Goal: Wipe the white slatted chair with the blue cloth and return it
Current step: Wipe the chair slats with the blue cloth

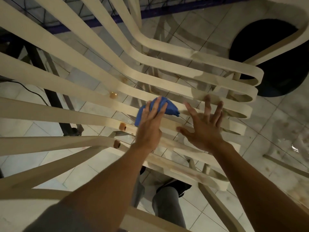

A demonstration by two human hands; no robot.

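Our two bare arms reach up from 6 o'clock, and a bit of grey sleeve [55,218] shows at 7 o'clock. Under them we see our leg in grey trousers [168,208] and a dark shoe [182,186] on the floor.

Our left hand [148,124] is near the middle of what we see. Its fingers [156,104] are straight and close together, and they lie flat on the blue cloth [170,108]. They press the cloth onto one slat of the white chair [83,91]. The cloth is bunched up, and it sticks out from under the fingers toward 2 o'clock.

Our right hand [204,129] is at 3 o'clock from the left one, just beside the cloth but not on it. Its fingers [219,109] are spread wide apart and hold nothing. They are blurry, so we cannot tell if they touch the slats.

The chair fills most of the view. Its long slats run from 9 o'clock to 3 o'clock and bend round at their ends. Three brown sticky spots sit on the slats, at 9 and 8 o'clock from the cloth: one [113,95], another [122,126], and a third [116,143]. The slats look smeared with brown near our hands.

Through the gaps we see the pale tiled floor [284,114]. A big black round thing [275,52] is at 2 o'clock. A black cable [33,92] and a dark metal leg [55,106] are at 9 o'clock. A blue bar [158,11] runs across at 12 o'clock.
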